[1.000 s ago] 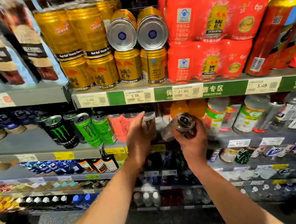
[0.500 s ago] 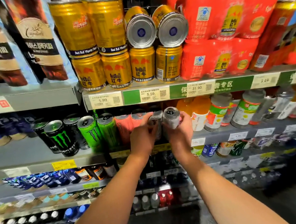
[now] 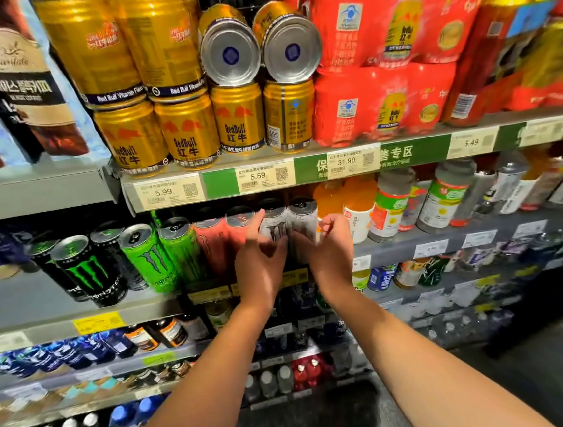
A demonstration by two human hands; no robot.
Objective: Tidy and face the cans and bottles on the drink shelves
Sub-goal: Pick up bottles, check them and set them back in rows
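Two white Monster cans stand upright side by side on the middle shelf (image 3: pixel 98 322). My left hand (image 3: pixel 261 267) wraps the left white can (image 3: pixel 274 222), thumb up along its left side. My right hand (image 3: pixel 328 253) wraps the right white can (image 3: pixel 302 216), thumb across its front and fingers curled round its right side. Both hands cover the cans' lower halves. Left of them in the same row stand pink cans (image 3: pixel 212 244), green cans (image 3: pixel 150 257) and black Monster cans (image 3: pixel 86 270).
On the shelf above stand gold Red Bull cans (image 3: pixel 238 121), with two more lying on their sides (image 3: pixel 230 54) on top, beside red multipacks (image 3: pixel 383 103). Orange bottles (image 3: pixel 358 199) and other bottles stand right of the white cans. Lower shelves hold small bottles.
My right hand has carried a white can in from the right and stood it upright beside the other white can. My left hand stayed on its can. The view shifted left.
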